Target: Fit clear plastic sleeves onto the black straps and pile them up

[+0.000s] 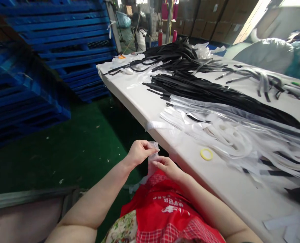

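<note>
A narrow, whitish, see-through strip (151, 164), which looks like a plastic bag or sleeve, hangs in front of the red apron (162, 206) by the table's edge. My left hand (139, 152) pinches its upper end between thumb and fingers. Just below and to the right, my right hand (169, 167) is closed on the same strip, thumb and forefinger together. The strip's lower part trails down beside the apron. On the table near my hands lies another whitish clear piece (155, 125) at the edge.
The white table (188, 172) carries bundled black strips (203, 87), white strips (226, 135), a yellow ring (206, 154) and a heap of black bands (175, 50). Blue pallets (71, 33) are stacked at left over the green floor (89, 148). Cartons (216, 20) stand behind.
</note>
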The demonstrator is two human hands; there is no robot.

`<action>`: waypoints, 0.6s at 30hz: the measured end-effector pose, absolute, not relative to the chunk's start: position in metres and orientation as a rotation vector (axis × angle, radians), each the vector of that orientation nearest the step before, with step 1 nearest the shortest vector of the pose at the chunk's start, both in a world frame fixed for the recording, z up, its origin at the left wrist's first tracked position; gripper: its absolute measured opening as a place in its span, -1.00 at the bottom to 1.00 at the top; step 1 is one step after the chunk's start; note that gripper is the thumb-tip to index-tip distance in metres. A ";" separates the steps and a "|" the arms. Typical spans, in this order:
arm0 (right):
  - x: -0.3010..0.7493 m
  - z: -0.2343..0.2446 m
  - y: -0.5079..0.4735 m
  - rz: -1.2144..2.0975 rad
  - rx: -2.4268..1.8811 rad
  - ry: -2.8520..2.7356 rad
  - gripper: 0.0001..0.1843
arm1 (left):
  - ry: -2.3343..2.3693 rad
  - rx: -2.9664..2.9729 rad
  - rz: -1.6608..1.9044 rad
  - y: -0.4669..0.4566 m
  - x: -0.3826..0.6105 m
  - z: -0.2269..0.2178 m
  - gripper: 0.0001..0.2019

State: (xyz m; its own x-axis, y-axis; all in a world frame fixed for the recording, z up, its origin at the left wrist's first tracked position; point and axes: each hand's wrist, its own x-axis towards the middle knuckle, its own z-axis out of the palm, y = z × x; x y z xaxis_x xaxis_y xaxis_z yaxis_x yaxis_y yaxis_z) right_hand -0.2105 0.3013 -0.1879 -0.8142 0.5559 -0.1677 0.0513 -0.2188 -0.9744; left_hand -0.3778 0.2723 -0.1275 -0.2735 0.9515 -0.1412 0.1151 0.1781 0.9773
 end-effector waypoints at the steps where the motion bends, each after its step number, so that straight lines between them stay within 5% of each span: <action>1: -0.210 -0.189 0.301 2.073 -0.737 -1.722 -0.51 | 1.544 1.018 1.218 0.273 -0.375 -0.128 -0.63; 8: -0.195 -0.197 0.306 1.964 -0.773 -1.861 -0.55 | 1.305 1.032 1.117 0.275 -0.349 -0.155 -0.62; 11: -0.172 -0.191 0.332 1.459 -1.001 -2.172 -0.71 | 1.433 1.090 1.141 0.282 -0.349 -0.175 -0.61; 14: -0.152 -0.183 0.367 0.767 -1.145 -2.504 -0.43 | 1.408 0.970 1.102 0.288 -0.349 -0.187 -0.55; 18: -0.142 -0.179 0.398 0.505 -0.908 -2.870 -0.45 | 1.387 0.877 1.079 0.289 -0.347 -0.187 -0.50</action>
State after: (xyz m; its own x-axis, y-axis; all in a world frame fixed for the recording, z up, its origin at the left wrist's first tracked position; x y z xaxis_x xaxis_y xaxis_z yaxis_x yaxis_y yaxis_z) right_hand -0.1417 0.3976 -0.1789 -0.8193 0.5732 -0.0141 0.5436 0.7686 -0.3372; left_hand -0.3472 0.2888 -0.1867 -0.1076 0.9436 -0.3131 -0.0714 0.3068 0.9491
